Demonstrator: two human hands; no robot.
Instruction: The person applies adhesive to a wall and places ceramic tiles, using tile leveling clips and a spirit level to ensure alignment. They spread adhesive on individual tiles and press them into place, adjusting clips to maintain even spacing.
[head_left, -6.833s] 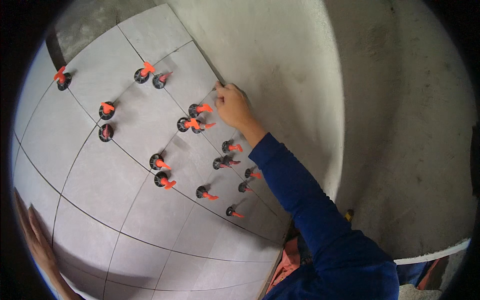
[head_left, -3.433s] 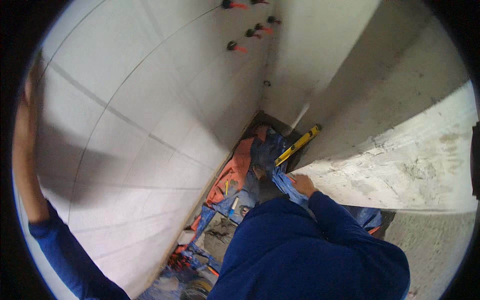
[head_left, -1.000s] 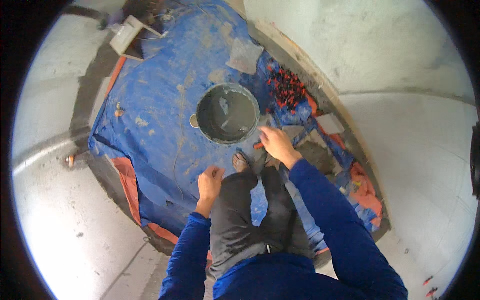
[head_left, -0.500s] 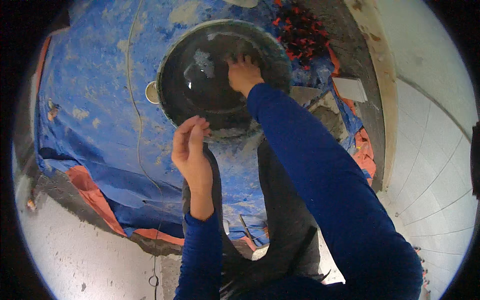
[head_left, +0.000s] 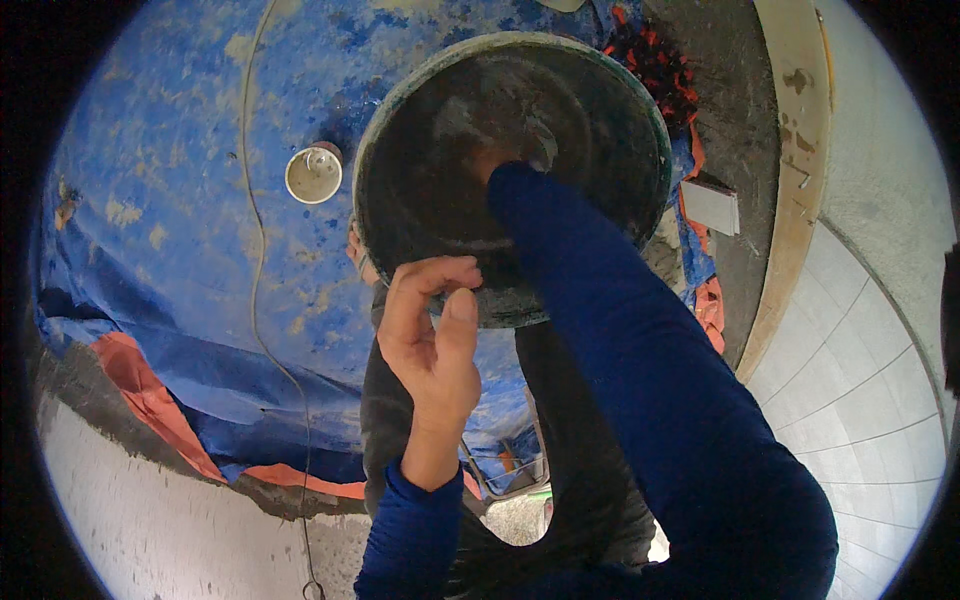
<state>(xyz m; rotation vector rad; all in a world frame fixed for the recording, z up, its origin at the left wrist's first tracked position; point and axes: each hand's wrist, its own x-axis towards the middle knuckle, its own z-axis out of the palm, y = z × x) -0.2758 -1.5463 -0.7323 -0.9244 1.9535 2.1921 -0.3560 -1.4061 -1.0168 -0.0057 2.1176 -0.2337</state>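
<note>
A large round dark tub [head_left: 362, 170] with a worn, pale-edged rim stands in front of me. It holds murky dark liquid with light glints and thin foam on it. My right hand [head_left: 487, 163] reaches down into the liquid; only a blurred patch by the cuff shows, and its fingers are hidden. At the tub's near rim, my left hand [head_left: 432, 335] hovers palm inward. Its fingers are loosely bent, the thumb stands apart from them, and nothing shows in between.
Left of the tub, a small round container [head_left: 314, 174] sits on a stained blue tarp [head_left: 180, 230]. A thin cable [head_left: 258, 225] runs over the tarp. Red-and-black bits [head_left: 655, 70] lie beyond the tub at right, near a white rectangular piece [head_left: 711, 207]. A wall base [head_left: 790, 190] borders the right.
My right hand has sunk from view into the liquid. My left hand has moved right and nearer. The tub now appears larger and farther right as the view shifts.
</note>
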